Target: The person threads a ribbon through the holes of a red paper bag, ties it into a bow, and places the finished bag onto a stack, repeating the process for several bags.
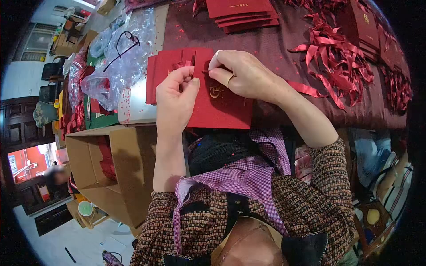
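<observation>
A red card point(222, 116) with a gold emblem lies before me at the table's front edge. Its upper part is partly hidden by my hands. My left hand point(175, 97) is closed, thumb and forefinger pinched at a dark red ribbon point(188, 62) on the card's left side. My right hand point(246, 76) is closed over the card's upper right, pinching a short bit of dark red ribbon point(206, 67). A white cover wraps one right fingertip, and a gold ring sits on a finger. More red cards point(151, 80) lie beneath on the left.
Cut ribbons point(335, 60) are heaped at the right. A stack of red cards point(244, 13) stands at the back, with others point(366, 24) far right. Clear plastic bags point(120, 62) and glasses point(120, 55) lie left. An open cardboard box point(128, 155) stands below the table's left edge.
</observation>
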`<state>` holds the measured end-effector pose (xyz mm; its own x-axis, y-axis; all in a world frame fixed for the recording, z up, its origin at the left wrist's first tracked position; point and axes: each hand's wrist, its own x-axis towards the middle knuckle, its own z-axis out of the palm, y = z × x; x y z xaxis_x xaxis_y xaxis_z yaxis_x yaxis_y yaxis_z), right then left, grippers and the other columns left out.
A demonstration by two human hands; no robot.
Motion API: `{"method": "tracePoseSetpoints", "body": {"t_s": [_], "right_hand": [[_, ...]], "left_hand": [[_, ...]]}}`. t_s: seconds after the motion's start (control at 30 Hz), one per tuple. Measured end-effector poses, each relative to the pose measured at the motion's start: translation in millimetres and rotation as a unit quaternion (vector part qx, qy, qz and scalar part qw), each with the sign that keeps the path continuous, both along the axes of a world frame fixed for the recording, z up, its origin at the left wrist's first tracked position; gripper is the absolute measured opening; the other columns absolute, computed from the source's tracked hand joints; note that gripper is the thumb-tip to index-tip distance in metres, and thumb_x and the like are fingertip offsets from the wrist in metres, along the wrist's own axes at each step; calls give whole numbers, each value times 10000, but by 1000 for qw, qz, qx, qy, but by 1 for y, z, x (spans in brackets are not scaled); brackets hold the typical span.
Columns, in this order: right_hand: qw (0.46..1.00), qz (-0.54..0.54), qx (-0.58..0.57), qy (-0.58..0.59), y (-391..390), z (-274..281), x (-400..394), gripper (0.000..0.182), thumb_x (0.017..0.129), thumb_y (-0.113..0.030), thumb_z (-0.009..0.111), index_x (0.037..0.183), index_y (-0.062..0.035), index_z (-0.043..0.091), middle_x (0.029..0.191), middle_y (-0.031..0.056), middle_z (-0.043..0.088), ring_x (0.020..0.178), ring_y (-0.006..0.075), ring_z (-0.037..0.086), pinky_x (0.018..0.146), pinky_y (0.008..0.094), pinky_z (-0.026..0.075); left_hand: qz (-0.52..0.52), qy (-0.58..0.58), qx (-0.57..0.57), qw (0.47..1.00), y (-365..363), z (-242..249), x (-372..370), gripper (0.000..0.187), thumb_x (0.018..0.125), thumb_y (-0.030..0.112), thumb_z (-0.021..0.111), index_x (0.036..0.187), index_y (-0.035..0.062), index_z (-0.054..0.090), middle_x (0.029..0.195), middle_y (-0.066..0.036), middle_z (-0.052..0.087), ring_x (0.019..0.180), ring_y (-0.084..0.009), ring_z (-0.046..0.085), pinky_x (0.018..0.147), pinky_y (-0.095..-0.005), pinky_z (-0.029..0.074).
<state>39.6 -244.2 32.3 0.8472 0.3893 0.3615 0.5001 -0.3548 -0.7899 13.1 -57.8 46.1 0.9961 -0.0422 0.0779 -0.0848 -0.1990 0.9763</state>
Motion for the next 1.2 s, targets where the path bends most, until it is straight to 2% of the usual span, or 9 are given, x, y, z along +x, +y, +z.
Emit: {"method": "tracePoseSetpoints", "body": {"t_s": [0.17, 0.47, 0.53, 0.57, 0.63, 0.87, 1.07, 1.13, 1.2], "right_hand": [[1000, 6, 6, 22, 1, 3, 1, 163, 844, -149, 606, 855, 12, 582, 754, 159, 609, 686, 296, 600, 632, 370, 464], [998, -5, 14, 54, 3, 19, 0, 168, 782, -134, 609, 784, 34, 600, 653, 156, 602, 604, 220, 586, 578, 350, 453], [992, -8, 11, 129, 3, 27, -2, 197, 736, -142, 586, 769, 47, 630, 716, 228, 624, 699, 350, 628, 654, 428, 477], [992, -9, 10, 128, 3, 25, -1, 197, 736, -142, 586, 769, 47, 630, 716, 228, 624, 699, 350, 628, 654, 428, 477], [995, 1, 0, 102, 2, 19, 1, 156, 763, -127, 618, 786, 27, 622, 644, 121, 616, 590, 154, 563, 550, 331, 441], [994, -2, 17, 110, 4, 20, 0, 144, 749, -118, 614, 778, 23, 630, 637, 106, 615, 590, 142, 559, 545, 325, 440], [995, -6, -14, 97, 6, 22, 0, 133, 736, -108, 604, 735, 24, 614, 647, 162, 616, 581, 206, 583, 550, 350, 448], [998, -12, -49, 49, 7, 27, -4, 119, 743, -99, 588, 745, 20, 584, 684, 200, 603, 623, 316, 591, 578, 400, 453], [996, -14, -80, -23, 11, 29, -9, 131, 740, -92, 566, 743, 39, 576, 707, 227, 605, 677, 366, 597, 623, 442, 463]], "left_hand": [[-2, -23, 36, 999, -2, 5, -4, 211, 816, -32, 617, 1027, -44, 623, 830, 6, 577, 715, -47, 482, 661, -192, 418], [19, -75, 65, 995, -9, 9, -13, 189, 816, -45, 606, 1004, -53, 620, 802, -3, 587, 705, -51, 496, 648, -196, 431], [22, -93, 76, 992, -9, 7, -15, 184, 815, -48, 606, 998, -55, 621, 796, -5, 591, 702, -51, 501, 644, -197, 435], [22, -94, 76, 992, -8, 8, -15, 184, 815, -48, 606, 998, -55, 621, 796, -5, 591, 702, -51, 501, 644, -197, 435], [17, -89, 63, 994, -9, 9, -16, 182, 814, -51, 607, 995, -58, 622, 797, -8, 592, 704, -51, 501, 644, -199, 435], [21, -78, 47, 996, -9, 10, -20, 183, 811, -55, 605, 994, -59, 622, 790, -10, 593, 692, -49, 497, 636, -198, 435], [28, -109, 91, 989, -9, 6, -21, 187, 804, -48, 605, 990, -46, 627, 792, -41, 610, 672, -63, 527, 613, -217, 455], [24, -125, 128, 984, -9, 4, -20, 195, 803, -42, 597, 995, -40, 627, 813, -84, 632, 692, -103, 578, 631, -242, 481], [18, -140, 134, 981, -11, 1, -20, 199, 803, -39, 594, 1000, -38, 626, 827, -100, 637, 707, -126, 596, 644, -256, 490]]}}
